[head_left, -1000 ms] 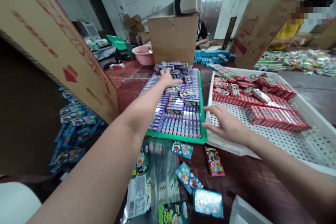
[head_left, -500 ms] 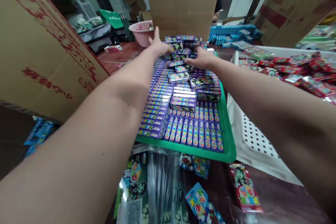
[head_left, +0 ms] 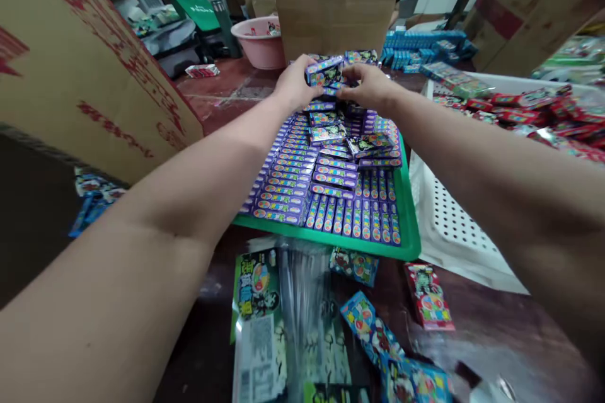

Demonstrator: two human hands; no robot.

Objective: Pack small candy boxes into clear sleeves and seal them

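Observation:
Small purple boxes [head_left: 283,198] stand in tight rows in a green tray [head_left: 331,241], with several loose ones [head_left: 328,133] lying on top. At the tray's far end my left hand [head_left: 299,85] is closed round the left end of a few purple boxes [head_left: 325,72], held tilted above the pile. My right hand [head_left: 371,85] has its fingers curled against the right end of these same boxes. Its fingertips are partly hidden among the boxes.
Tall cardboard boxes stand at the left [head_left: 94,63] and behind the tray [head_left: 338,0]. A white perforated crate [head_left: 466,227] with red packets [head_left: 529,110] is at right. A pink basin [head_left: 259,44] stands behind. Plastic pouches [head_left: 258,321] and blue packets [head_left: 373,327] lie in front.
Both hands have come closer together, and a few purple boxes are now lifted between them. Earlier my left hand was more spread over the pile. The camera view has shifted slightly.

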